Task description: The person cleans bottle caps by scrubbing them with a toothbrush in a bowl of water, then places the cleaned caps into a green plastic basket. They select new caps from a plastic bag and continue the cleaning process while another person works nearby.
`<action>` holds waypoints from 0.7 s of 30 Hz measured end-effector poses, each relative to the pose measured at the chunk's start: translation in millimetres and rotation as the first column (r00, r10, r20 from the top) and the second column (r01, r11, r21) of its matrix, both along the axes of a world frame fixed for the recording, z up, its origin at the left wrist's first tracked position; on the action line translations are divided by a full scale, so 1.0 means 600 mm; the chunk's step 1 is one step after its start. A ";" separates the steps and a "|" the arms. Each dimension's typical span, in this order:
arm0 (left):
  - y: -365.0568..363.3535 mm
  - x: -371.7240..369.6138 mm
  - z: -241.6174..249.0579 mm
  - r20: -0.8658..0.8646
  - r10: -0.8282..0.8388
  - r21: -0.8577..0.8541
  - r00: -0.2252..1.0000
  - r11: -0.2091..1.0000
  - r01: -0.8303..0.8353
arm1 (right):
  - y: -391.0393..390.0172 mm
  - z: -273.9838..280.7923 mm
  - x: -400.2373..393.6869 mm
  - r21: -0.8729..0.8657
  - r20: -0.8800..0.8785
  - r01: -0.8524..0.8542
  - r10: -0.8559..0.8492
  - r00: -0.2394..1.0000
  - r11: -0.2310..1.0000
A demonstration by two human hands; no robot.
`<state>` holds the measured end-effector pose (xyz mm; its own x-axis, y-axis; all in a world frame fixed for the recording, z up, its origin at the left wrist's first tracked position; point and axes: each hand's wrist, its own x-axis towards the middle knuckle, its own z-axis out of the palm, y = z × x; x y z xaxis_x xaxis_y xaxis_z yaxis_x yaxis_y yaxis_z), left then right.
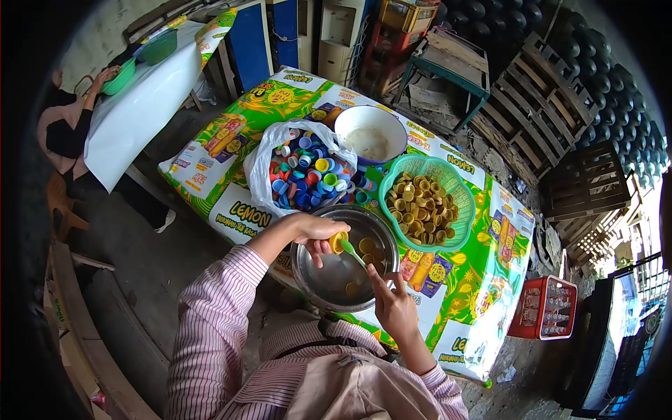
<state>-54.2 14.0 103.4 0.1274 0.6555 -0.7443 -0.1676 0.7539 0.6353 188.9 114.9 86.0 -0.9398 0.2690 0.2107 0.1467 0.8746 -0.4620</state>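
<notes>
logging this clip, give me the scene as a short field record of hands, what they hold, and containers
left hand: holds a yellow cap over the steel bowl
right hand: holds a green tool touching the cap
green basket: yellow caps
plastic bag: mixed coloured caps
white bowl: pale residue
surface: printed lemon table cover
</notes>
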 end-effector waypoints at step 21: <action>-0.055 0.101 -0.130 -0.884 0.391 0.457 0.258 0.839 0.294 | 0.018 -0.048 0.040 -0.147 0.033 0.158 -0.155 0.987 0.976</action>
<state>6.5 -19.3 25.5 -0.4595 0.8811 0.1115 0.7630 0.3274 0.5573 213.2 125.6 56.9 -0.8875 0.4397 0.1376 0.2873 0.7616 -0.5809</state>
